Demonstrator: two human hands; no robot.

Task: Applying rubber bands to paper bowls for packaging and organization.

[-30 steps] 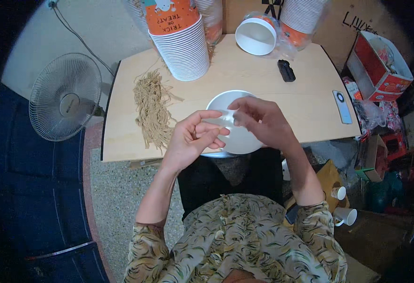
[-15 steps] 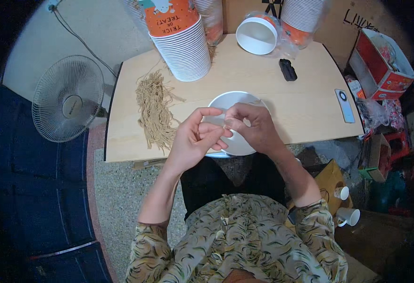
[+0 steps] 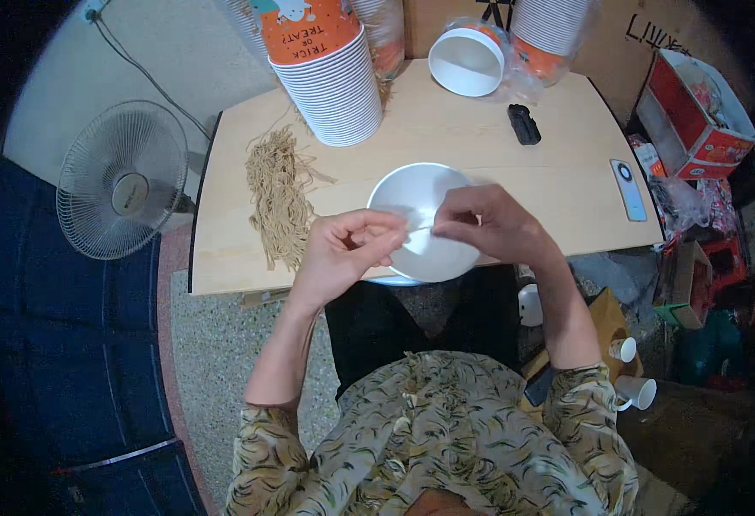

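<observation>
Left hand (image 3: pixel 341 249) and right hand (image 3: pixel 496 227) each pinch 1 thin strand (image 3: pixel 420 229), long axis roughly left-right between the 2 sets of fingertips, over open white bucket (image 3: pixel 436 261); neither hand clearly nearer.

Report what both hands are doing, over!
Left hand, right hand: both pinching thin strand. White bucket below. Tan string pile off left, seemingly not in the way.
</observation>
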